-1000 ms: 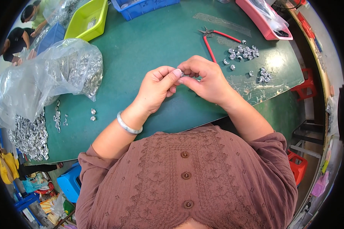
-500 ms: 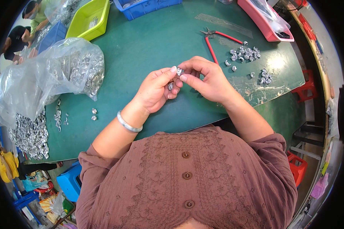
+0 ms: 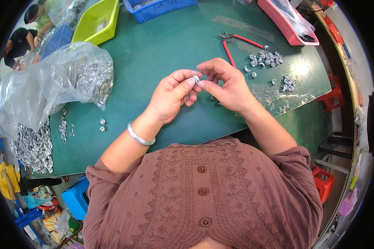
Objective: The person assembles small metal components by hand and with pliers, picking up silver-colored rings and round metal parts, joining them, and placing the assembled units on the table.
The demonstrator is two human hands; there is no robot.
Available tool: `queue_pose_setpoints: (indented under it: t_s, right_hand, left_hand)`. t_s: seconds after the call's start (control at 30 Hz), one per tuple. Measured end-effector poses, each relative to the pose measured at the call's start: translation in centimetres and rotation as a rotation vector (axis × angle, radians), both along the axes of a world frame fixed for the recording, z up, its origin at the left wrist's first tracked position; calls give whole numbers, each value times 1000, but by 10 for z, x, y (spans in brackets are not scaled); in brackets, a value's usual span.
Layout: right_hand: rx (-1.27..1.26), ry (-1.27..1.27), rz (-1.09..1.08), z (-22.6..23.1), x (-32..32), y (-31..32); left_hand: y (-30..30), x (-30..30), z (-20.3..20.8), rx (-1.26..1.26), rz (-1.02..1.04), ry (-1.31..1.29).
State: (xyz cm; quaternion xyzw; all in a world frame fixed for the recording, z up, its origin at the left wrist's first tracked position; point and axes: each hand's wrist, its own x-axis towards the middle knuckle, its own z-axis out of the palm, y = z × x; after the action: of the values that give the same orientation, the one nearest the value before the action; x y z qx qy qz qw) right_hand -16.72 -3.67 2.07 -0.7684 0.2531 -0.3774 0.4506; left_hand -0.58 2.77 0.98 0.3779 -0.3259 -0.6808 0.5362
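My left hand [image 3: 168, 96] pinches a small silver metal piece [image 3: 196, 79] between thumb and fingertips, above the middle of the green table. From the other side, the thumb and index finger of my right hand [image 3: 226, 86] close on the same piece. Part of another silver piece shows under my left fingers, mostly hidden. Beyond my right hand lie red-handled pliers [image 3: 248, 40] with their handles spread. To their right are a cluster of curved silver pieces [image 3: 272, 59] and a smaller group [image 3: 288, 84].
A clear plastic bag [image 3: 81, 74] of metal parts lies at left, above a heap of silver links [image 3: 33, 147]. Green [image 3: 96, 20], blue [image 3: 162, 12] and pink [image 3: 284, 25] trays line the far side. Two people [image 3: 23, 41] sit at the far left.
The silver piece has turned between my fingertips and looks rounder. My left fingers have curled over the second piece, which is now mostly hidden. My right fingers have shifted slightly.
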Motion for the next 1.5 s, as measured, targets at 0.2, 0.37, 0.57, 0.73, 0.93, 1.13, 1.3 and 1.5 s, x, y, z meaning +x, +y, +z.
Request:
queue_pose_setpoints:
  t_s: [0.2, 0.37, 0.57, 0.73, 0.93, 1.13, 1.3, 1.5]
  right_hand:
    - [48, 15, 9, -2, -2, -1]
    - [99, -11, 7, -4, -1, 0]
    - [116, -5, 22, -5, -1, 2]
    - [111, 18, 25, -3, -2, 1]
    - [-17, 172, -34, -1, -18, -9]
    - [-205, 465, 21, 1, -34, -19]
    - [-257, 612, 96, 2, -40, -18]
    - [-210, 549, 116, 3, -34, -16]
  left_hand:
    - [1, -4, -3, -110, 66, -101]
    - [2, -6, -4, -157, 99, -127]
    - [2, -6, -5, -227, 152, -194]
    - [1, -7, -3, -303, 194, -195]
    - [1, -7, -5, -303, 175, -185]
    - [-2, -1, -3, 18, 111, 136]
    - [-5, 6, -8, 94, 73, 301]
    - [-2, 1, -8, 130, 27, 71]
